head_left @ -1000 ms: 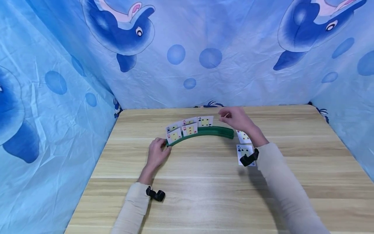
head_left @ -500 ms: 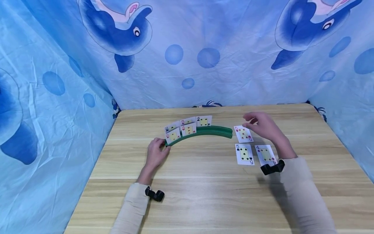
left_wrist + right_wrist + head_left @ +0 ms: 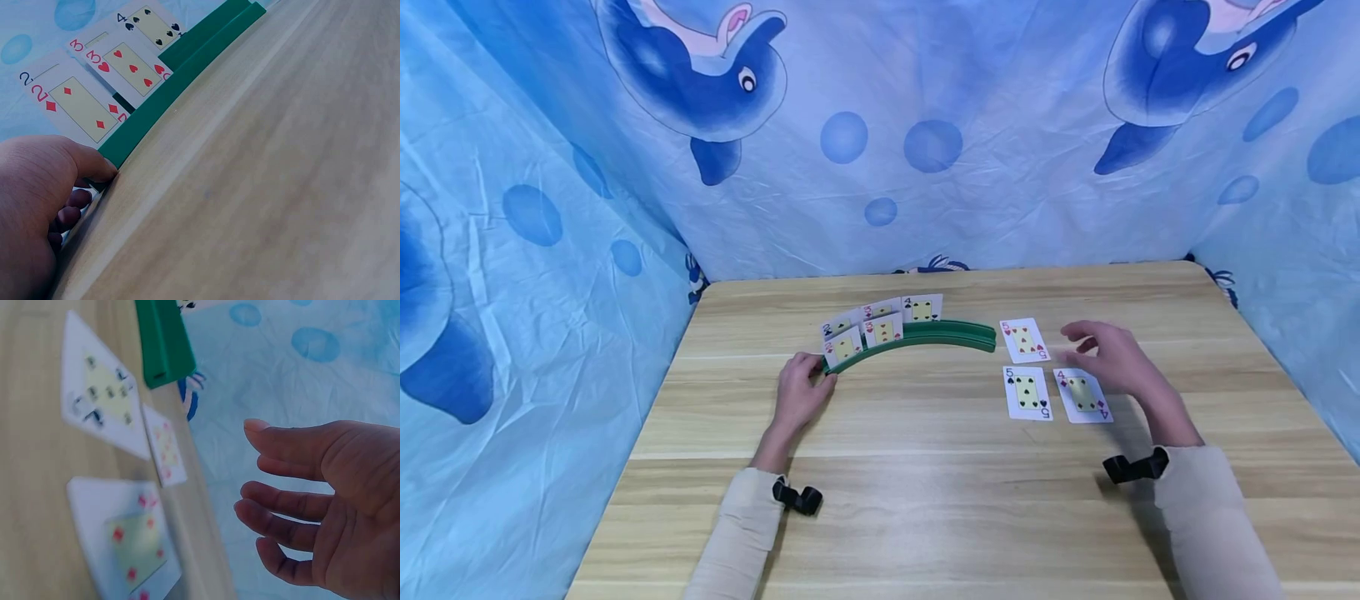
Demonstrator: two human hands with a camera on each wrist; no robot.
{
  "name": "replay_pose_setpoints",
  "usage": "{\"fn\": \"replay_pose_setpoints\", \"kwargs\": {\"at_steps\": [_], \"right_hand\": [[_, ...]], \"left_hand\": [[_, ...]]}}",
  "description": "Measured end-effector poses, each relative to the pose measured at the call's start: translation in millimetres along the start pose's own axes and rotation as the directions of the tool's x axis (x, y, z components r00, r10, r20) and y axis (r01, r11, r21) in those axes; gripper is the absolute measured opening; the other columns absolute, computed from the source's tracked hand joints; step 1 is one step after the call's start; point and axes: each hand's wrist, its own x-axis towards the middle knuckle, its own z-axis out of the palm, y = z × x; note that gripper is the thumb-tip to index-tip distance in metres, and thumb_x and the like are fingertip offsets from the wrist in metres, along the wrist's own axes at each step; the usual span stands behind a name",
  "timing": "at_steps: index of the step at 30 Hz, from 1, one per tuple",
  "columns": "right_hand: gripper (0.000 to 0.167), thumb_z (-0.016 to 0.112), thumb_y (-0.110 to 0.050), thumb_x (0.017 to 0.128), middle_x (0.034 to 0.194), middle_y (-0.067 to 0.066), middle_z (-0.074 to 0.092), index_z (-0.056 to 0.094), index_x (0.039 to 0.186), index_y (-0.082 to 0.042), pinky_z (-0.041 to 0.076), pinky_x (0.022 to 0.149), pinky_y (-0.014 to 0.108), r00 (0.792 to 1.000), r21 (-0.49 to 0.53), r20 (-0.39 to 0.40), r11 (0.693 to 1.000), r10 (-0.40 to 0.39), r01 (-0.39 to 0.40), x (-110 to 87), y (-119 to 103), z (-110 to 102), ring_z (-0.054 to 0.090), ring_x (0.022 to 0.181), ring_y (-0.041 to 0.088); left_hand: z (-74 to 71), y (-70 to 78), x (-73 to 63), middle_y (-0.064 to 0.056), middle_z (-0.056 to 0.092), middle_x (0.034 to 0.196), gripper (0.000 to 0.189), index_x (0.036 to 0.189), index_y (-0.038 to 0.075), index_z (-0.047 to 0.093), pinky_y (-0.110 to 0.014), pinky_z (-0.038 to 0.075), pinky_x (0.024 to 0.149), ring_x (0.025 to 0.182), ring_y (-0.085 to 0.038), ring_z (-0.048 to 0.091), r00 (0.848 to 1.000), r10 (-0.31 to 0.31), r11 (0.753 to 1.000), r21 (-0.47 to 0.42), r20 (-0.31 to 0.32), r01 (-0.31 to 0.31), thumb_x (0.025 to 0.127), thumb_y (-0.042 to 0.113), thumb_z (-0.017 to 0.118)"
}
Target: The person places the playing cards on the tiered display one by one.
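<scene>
My left hand (image 3: 800, 390) pinches the left end of a curved green card holder (image 3: 958, 334), thumb (image 3: 94, 164) against its front. In its front slot stand a two of diamonds (image 3: 75, 115) and a three of hearts (image 3: 125, 67). Behind them are a black two (image 3: 842, 321), a red three (image 3: 880, 308) and a four of spades (image 3: 922, 309). My right hand (image 3: 1112, 360), fingers loosely bent and holding nothing, hovers right of a five of hearts (image 3: 1024, 341) and above a four of diamonds (image 3: 1083, 396). Left of that lies a five of spades (image 3: 1027, 393).
The wooden table (image 3: 925, 483) runs back to a blue curtain (image 3: 925, 225) printed with dolphins, which also hangs at both sides. Black camera mounts sit on the left wrist (image 3: 797, 497) and right wrist (image 3: 1137, 467). The holder's right end carries no cards.
My right hand has moved from beside the four of spades rightward and toward me, uncovering the loose cards. The left hand stays at the holder's end.
</scene>
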Motion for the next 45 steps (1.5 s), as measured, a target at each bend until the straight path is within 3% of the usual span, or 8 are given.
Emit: {"fn": "replay_pose_setpoints", "kwargs": {"at_steps": [8,17,22,30,45], "right_hand": [[0.056,0.075,-0.026,0.087,0.130,0.032,0.059,0.058,0.130,0.006,0.050,0.088,0.057,0.996,-0.047,0.063,0.997,0.069,-0.066,-17.2,23.9,11.3,0.058,0.113,0.046],[0.069,0.087,-0.035,0.074,0.136,0.038,0.049,0.061,0.125,0.005,0.041,0.097,0.068,0.998,-0.128,0.056,0.991,0.041,-0.033,-34.6,37.6,27.1,0.045,0.124,0.056],[0.075,0.086,-0.041,0.073,0.143,0.039,0.040,0.059,0.127,0.003,0.035,0.098,0.072,0.996,-0.140,0.067,0.989,0.052,-0.042,-42.6,37.4,30.7,0.036,0.127,0.059],[0.070,0.084,-0.041,0.075,0.144,0.036,0.039,0.060,0.125,0.002,0.032,0.098,0.071,0.997,-0.160,0.051,0.986,0.050,-0.041,-47.2,36.9,34.6,0.034,0.127,0.057],[0.061,0.086,-0.038,0.073,0.140,0.034,0.042,0.063,0.117,-0.003,0.036,0.094,0.067,0.995,-0.196,0.070,0.979,0.072,-0.057,-41.6,30.8,32.6,0.041,0.119,0.054]], "left_hand": [[-0.5,0.9,0.0,-0.019,0.065,0.113,0.037,0.115,-0.004,0.068,-0.050,0.043,0.099,0.106,-0.034,0.059,1.000,0.010,1.000,-0.004,-0.003,-0.010,0.085,0.015,0.075],[-0.2,0.2,0.0,-0.020,0.065,0.113,0.037,0.115,-0.005,0.068,-0.050,0.044,0.098,0.106,-0.034,0.059,1.000,0.015,1.000,0.009,-0.013,-0.015,0.085,0.015,0.075],[-0.1,0.3,-0.1,-0.019,0.064,0.115,0.037,0.115,-0.005,0.068,-0.050,0.045,0.098,0.106,-0.034,0.058,1.000,0.007,1.000,0.012,-0.013,-0.007,0.085,0.015,0.075],[0.3,1.3,-0.5,-0.019,0.064,0.116,0.038,0.116,-0.004,0.067,-0.051,0.044,0.100,0.108,-0.035,0.058,1.000,-0.007,1.000,0.010,-0.004,0.007,0.085,0.016,0.075],[1.9,-0.9,-0.6,-0.018,0.065,0.114,0.036,0.114,-0.003,0.068,-0.050,0.044,0.099,0.106,-0.034,0.059,1.000,-0.004,1.000,0.010,-0.021,0.004,0.085,0.016,0.075]]}}
